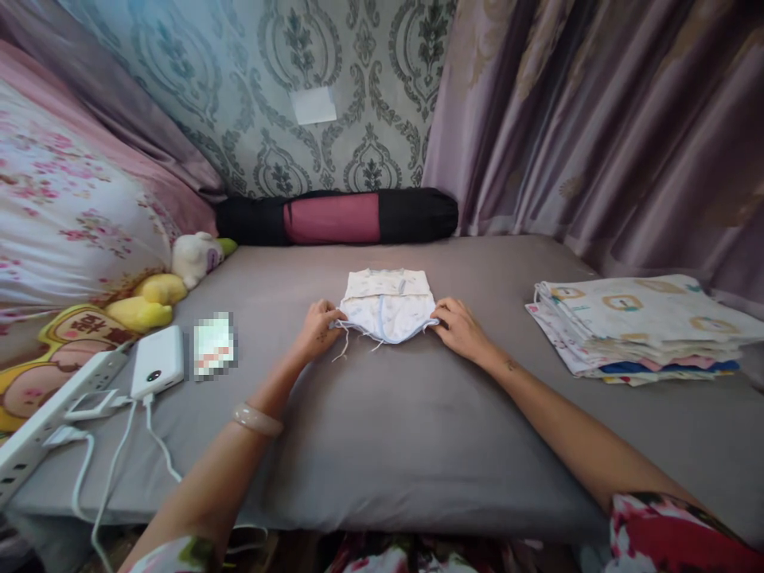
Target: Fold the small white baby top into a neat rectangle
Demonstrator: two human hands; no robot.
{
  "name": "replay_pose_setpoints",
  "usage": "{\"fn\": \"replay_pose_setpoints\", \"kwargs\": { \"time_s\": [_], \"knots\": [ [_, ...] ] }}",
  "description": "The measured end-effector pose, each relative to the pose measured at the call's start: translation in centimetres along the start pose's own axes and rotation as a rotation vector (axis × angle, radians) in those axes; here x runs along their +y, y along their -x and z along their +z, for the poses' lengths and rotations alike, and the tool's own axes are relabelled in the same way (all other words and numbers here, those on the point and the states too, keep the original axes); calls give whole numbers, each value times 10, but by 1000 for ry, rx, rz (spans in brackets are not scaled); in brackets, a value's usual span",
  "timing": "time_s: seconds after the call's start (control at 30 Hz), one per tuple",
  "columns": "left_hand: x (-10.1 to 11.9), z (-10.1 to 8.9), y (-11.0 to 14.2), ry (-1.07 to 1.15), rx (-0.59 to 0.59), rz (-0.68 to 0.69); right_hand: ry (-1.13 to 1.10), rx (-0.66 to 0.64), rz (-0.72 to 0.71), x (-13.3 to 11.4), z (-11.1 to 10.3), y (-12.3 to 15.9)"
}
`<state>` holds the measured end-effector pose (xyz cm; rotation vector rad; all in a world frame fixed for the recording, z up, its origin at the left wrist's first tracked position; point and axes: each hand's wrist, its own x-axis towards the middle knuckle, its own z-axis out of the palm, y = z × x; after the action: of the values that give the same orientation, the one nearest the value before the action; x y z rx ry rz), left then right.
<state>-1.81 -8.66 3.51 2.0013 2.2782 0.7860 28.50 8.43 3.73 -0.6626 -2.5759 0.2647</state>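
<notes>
A bed (406, 446) with a grey sheet fills most of the view, backed by a patterned wall (364, 64) and a mauve curtain (525, 119) on the right. Floral bedding (83, 167) bulges at the left; a black and maroon roll (334, 219) lies along the far edge. A stack of folded cloths (645, 326) sits on the right, well apart from the small white garment (387, 306) — this lies at the bed's middle, its upper part doubled over and its curved, blue-trimmed edge facing the person. The left hand (317, 328) has its grip pinching the garment's near left corner; the right hand (459, 325) has its grip pinching the near right one. A white power strip (60, 422) runs along the left side, with a power bank (158, 362) just beside it. Smaller still: a pale bracelet (258, 419) on the left forearm — and thin ties (343, 346) trailing from the garment.
</notes>
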Motion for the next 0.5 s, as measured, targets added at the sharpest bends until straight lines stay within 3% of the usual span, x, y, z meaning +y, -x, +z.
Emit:
{"fn": "replay_pose_setpoints", "kwargs": {
  "time_s": [0.13,0.5],
  "knots": [
    [2,-1,-9,-69,62,30,40,36,12,3,3,-9],
    [6,16,-42,-194,178,-65,73,90,97,14,18,-40]
  ]
}}
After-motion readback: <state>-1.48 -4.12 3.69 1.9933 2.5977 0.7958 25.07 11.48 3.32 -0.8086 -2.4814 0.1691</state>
